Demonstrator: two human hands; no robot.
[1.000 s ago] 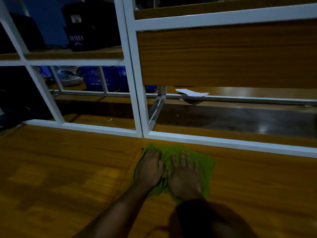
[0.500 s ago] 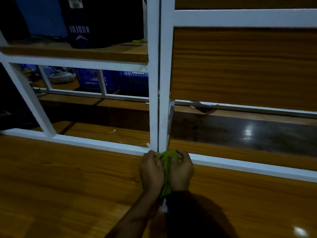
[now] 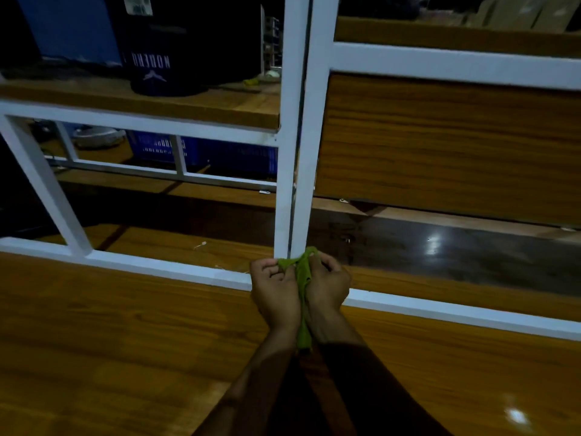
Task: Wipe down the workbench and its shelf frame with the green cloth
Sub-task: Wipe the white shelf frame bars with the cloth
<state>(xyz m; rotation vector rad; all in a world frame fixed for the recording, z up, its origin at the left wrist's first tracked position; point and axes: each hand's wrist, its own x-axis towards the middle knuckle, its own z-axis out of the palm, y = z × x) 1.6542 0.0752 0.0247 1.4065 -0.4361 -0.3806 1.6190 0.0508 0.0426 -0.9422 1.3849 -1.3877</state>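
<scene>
I see left hand (image 3: pixel 275 292), right hand (image 3: pixel 328 286) both gripping green cloth (image 3: pixel 302 273) at upright (image 3: pixel 297 152) foot; post rises straight above.

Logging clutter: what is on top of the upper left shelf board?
A dark bag with white lettering stands on the shelf board; small pale bits lie near the white post. Whatever lies behind the bag is hidden.

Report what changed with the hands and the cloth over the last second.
Both hands moved forward: the left hand and right hand, earlier pressed flat on the spread green cloth, now grip it bunched at the foot of the white upright post. The workbench and the blue crate behind stayed put.
</scene>
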